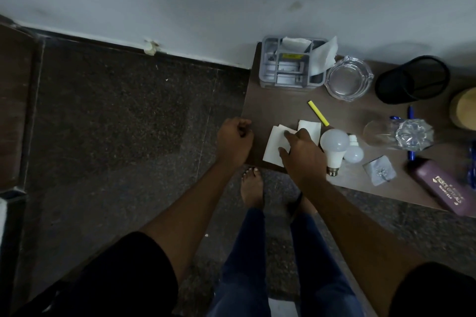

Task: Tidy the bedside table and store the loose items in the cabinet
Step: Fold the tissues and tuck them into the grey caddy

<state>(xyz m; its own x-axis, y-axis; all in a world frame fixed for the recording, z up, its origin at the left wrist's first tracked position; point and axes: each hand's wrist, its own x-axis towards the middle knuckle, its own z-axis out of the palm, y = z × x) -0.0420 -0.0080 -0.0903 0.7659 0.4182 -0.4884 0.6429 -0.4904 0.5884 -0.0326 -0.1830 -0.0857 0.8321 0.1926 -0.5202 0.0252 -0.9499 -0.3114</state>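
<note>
Right grip [300, 154], fingers flat, presses paper sheets [274, 147]; left grip [234, 140] curled, empty. Sliding sheets may roll adjacent bulb [334, 143] off surface [283, 108].

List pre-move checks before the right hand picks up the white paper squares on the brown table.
1. Right hand on the white paper squares: ok, fingers rest on top.
2. Squares gripped: not ok, fingers press flat, nothing pinched.
3. Left hand free: ok, curled at the edge of the brown wooden table, nothing seen in it.
4. Large white light bulb clear of the lift: not ok, it lies right beside the right hand.
5. Storage cabinet open: cannot tell, not in view.
</note>
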